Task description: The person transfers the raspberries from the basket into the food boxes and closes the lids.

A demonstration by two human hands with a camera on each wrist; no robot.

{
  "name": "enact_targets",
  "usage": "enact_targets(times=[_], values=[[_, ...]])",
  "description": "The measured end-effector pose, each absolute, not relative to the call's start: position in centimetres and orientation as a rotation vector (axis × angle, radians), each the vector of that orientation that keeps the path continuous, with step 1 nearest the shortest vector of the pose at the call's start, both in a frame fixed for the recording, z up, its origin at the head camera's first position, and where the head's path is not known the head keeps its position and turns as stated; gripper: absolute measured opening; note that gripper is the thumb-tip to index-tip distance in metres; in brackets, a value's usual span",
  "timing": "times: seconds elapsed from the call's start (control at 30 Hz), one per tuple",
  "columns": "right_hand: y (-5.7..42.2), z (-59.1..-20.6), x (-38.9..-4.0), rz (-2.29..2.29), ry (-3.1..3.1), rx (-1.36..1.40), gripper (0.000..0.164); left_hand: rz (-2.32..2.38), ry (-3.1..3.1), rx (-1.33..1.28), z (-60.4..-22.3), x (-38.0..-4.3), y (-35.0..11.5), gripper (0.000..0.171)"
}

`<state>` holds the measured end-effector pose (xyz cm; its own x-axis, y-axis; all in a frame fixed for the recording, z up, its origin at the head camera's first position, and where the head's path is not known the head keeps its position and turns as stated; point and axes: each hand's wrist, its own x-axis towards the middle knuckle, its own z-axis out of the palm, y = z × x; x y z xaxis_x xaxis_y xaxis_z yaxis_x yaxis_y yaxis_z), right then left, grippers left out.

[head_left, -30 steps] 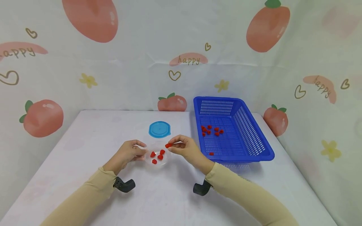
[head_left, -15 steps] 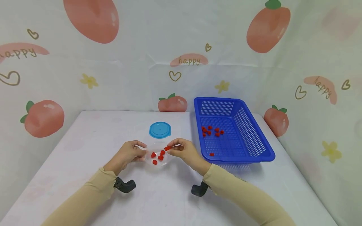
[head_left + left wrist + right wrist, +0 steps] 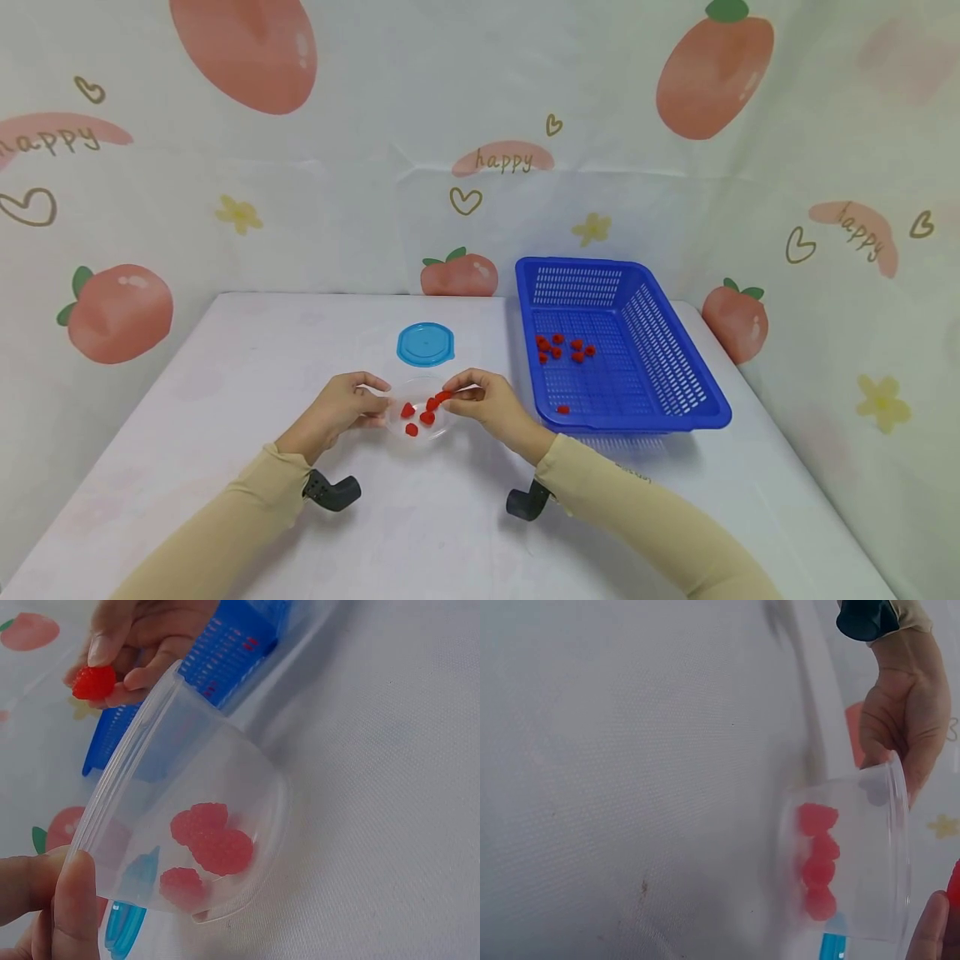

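Observation:
My left hand (image 3: 341,408) grips the rim of a clear plastic bowl (image 3: 240,769) between thumb and fingers, from its left side. Several red raspberries (image 3: 223,851) lie on the bowl's bottom. Opposite, my right hand (image 3: 495,408) pinches one raspberry (image 3: 94,682) between thumb and fingertips. In the left wrist view that berry shows just beyond the rim; in the head view it overlaps the bowl's right edge.
A blue plastic basket (image 3: 637,423) stands on the right of the white table (image 3: 442,533), with several raspberries (image 3: 577,357) inside, mostly toward its left side. Behind the bowl lies a round blue lid (image 3: 425,344). A fruit-printed cloth (image 3: 360,233) hangs at the back.
My right hand has moved a little left and down with its raspberry, in over the bowl's right side. The left hand and the bowl have stayed in place.

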<state>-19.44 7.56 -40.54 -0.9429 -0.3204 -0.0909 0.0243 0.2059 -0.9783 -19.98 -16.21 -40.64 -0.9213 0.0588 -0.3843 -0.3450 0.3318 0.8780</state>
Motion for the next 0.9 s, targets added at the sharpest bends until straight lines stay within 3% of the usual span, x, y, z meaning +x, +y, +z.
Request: enact_targets(times=[0.9], values=[[7.74,-41.0,-19.6,-1.773,2.176,-0.292,0.028,1.62,2.244,-0.237,-40.91,-20.16,-16.32,0.037]])
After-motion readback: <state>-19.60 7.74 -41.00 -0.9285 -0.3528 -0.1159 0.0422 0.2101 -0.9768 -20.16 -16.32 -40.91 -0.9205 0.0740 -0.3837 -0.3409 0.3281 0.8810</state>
